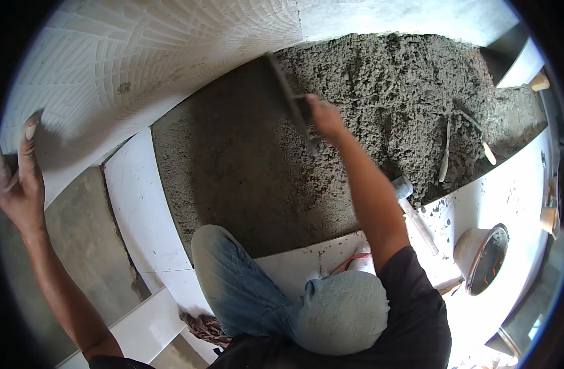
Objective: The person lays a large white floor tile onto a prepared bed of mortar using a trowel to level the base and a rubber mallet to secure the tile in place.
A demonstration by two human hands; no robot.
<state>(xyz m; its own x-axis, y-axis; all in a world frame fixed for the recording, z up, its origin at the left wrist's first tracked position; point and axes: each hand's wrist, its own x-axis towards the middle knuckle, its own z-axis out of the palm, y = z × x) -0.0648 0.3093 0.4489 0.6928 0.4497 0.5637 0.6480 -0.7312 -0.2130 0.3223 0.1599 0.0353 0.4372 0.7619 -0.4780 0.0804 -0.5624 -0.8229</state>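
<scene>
My right hand (326, 118) grips a long, straight-edged plastering trowel (292, 101), slightly blurred, laid on a bed of grey mortar. To its left the mortar is smoothed and dark (232, 141); to its right it is rough and lumpy (386, 86). At the far left, my left hand (22, 184) is raised with fingers apart against a pale wall panel (171, 43) with ridged, comb-like marks. Part of that hand fades into the dark rim, and nothing shows in it.
Two small pointing trowels (445, 154) (482, 135) lie on the rough mortar. A mallet (420, 227) rests across the white tiled ledge (472, 203), near a bucket (484, 261). My bent knees (223, 264) are at the mortar's near edge. Left, a lower grey floor (88, 246) lies beyond white tiles.
</scene>
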